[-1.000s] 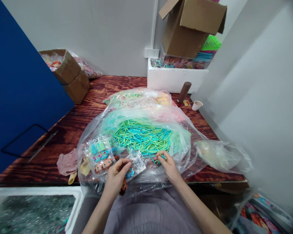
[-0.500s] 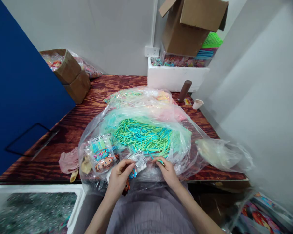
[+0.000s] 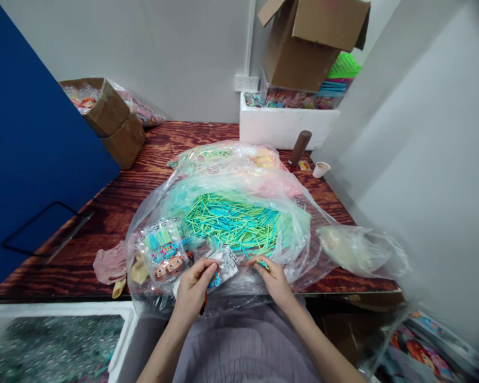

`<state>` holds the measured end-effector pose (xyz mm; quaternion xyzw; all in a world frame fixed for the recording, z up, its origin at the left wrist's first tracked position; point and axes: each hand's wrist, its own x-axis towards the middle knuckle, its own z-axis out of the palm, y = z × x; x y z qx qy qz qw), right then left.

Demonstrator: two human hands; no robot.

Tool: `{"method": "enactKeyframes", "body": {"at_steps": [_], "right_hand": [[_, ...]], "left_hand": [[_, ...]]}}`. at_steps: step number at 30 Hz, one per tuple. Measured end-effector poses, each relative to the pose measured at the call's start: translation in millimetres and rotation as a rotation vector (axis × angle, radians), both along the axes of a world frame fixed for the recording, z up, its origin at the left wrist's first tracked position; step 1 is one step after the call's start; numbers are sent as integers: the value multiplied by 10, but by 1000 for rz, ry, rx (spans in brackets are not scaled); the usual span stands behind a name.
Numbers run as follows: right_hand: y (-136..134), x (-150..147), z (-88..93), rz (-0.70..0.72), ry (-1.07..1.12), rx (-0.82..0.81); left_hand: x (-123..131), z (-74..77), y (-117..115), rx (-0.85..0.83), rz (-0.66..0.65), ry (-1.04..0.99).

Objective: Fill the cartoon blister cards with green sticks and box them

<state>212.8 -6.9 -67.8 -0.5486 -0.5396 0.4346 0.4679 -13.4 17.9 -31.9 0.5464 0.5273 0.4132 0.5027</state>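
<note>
My left hand [image 3: 193,287] pinches a small clear printed packet [image 3: 222,266] at the table's near edge. My right hand [image 3: 273,279] is closed on a few green and blue sticks [image 3: 262,263] at the edge of the stick pile. That pile of green and blue sticks [image 3: 231,221] lies inside a large clear plastic bag [image 3: 239,186] spread over the wooden table [image 3: 115,197]. A filled packet with cartoon print [image 3: 163,252] lies just left of my left hand.
A white foam box [image 3: 283,125] with a cardboard box [image 3: 307,42] on top stands at the back. A brown cylinder [image 3: 300,148] and small paper cup [image 3: 320,169] sit back right. Cardboard boxes [image 3: 112,119] are back left. A white bin [image 3: 56,340] is at lower left.
Both hands drew slightly toward me and closer together; the packet in my left hand shifted a little. The view tilted slightly.
</note>
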Motion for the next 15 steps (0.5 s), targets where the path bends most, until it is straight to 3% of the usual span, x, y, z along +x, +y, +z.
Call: {"method": "enactKeyframes", "body": {"at_steps": [7,15], "right_hand": [[-35,-40,85,34,6,7],[-33,-68,155,71,-1,22]], "left_hand": [[16,-21,-17,-15,-2,3],[83,60,-39,56,-40,14]]}}
